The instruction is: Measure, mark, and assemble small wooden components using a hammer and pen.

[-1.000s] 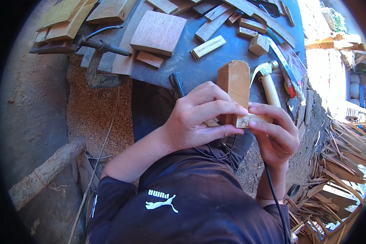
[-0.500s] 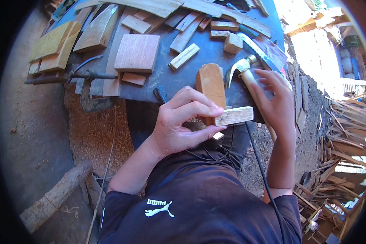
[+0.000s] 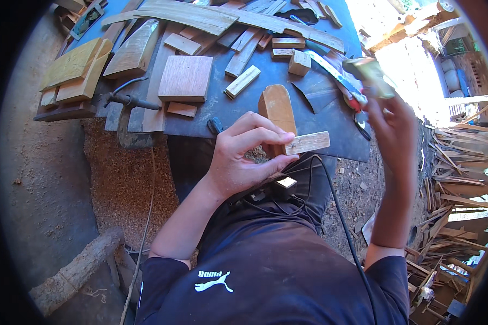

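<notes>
My left hand (image 3: 244,154) pinches a small pale wooden block (image 3: 308,143) by its left end, holding it level over the near edge of the dark workbench (image 3: 314,116). Just behind the block an orange-brown rounded wooden piece (image 3: 277,108) stands on the bench. My right hand (image 3: 393,130) is raised at the right and grips a pale handled tool (image 3: 370,73), blurred by motion, with a black cord (image 3: 344,227) running down past my lap.
The bench holds a square reddish board (image 3: 186,78), several short offcuts (image 3: 242,81), long curved planks (image 3: 211,16) at the back and a metal clamp (image 3: 127,103) at its left edge. Sawdust (image 3: 124,179) covers the ground left; wood scraps (image 3: 450,179) pile at the right.
My right hand let go of the small block, reached to the bench, took the tool and lifted it up to the right. My left hand kept holding the block.
</notes>
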Available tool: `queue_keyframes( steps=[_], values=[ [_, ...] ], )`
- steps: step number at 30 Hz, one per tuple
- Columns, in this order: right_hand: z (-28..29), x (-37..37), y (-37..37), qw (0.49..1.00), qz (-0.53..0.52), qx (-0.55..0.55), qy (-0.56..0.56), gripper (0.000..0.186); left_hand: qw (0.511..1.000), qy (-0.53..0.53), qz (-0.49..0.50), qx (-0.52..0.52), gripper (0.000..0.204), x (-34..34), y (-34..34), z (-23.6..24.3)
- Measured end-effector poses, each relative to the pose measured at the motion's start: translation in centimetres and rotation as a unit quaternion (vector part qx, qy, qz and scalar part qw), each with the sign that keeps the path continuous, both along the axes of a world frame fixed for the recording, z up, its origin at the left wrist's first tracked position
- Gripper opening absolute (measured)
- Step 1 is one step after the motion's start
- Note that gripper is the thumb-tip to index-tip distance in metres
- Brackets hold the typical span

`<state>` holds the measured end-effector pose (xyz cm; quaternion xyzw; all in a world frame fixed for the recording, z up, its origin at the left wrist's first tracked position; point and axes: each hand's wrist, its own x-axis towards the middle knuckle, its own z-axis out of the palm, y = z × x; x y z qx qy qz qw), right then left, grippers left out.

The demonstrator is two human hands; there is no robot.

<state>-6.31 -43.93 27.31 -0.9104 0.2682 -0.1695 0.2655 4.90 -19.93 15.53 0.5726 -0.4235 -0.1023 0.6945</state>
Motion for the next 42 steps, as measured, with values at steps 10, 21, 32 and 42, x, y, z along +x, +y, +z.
queue_keyframes(
  steps=[10, 21, 32, 42],
  values=[
    [7.0, -3.3, 7.0, 0.927, 0.345, -0.139, 0.047, 0.041, 1.000, 0.004, 0.001, -0.017, 0.032, 0.3, -0.3, -0.6],
    [6.1, -5.3, 7.6, 0.954, 0.260, -0.149, 0.019, 0.040, 0.999, -0.036, 0.011, -0.031, 0.028, 0.3, -0.5, -0.8],
    [6.0, -4.0, 8.6, 0.971, 0.213, -0.041, 0.095, 0.044, 0.999, 0.006, 0.029, -0.012, 0.032, -0.4, -0.2, -1.2],
    [5.0, -5.3, 7.4, 0.980, 0.177, -0.086, 0.025, 0.033, 0.996, 0.090, 0.004, -0.003, 0.030, -0.7, -0.3, -0.8]
  ],
)
